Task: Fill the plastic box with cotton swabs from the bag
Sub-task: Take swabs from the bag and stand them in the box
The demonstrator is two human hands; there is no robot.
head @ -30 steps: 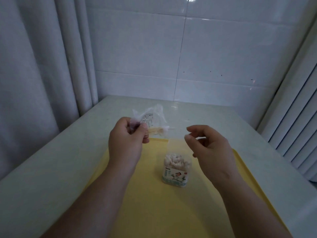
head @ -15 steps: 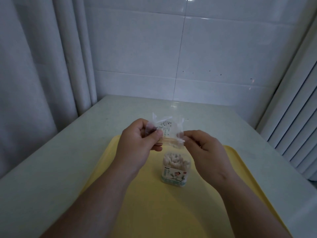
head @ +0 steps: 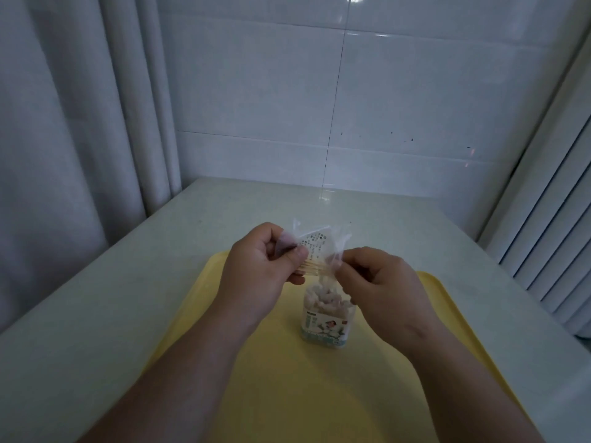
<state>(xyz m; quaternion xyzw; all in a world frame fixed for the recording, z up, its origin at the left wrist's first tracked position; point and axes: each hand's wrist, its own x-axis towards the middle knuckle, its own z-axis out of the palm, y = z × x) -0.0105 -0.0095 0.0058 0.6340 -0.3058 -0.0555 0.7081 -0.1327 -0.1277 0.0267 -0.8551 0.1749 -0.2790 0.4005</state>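
Note:
A clear plastic bag (head: 315,243) with printed text is held in the air above the tray. My left hand (head: 262,270) grips its left side, thumb over a bundle of wooden-stemmed cotton swabs (head: 315,269) that lie sideways inside. My right hand (head: 374,279) pinches the bag's right end, where the swab tips are. Directly below stands a small clear plastic box (head: 326,318) with a printed label, holding white cotton swabs upright. My right hand hides part of the box's top.
The box stands on a yellow tray (head: 287,388) lying on a pale table (head: 128,282). A curtain (head: 64,123) hangs at the left, a tiled wall (head: 351,107) is behind, and a ribbed white panel (head: 550,235) stands at the right.
My right hand came in from the right and took hold of the bag's right end. Both hands with the bag shifted toward the middle, above the box.

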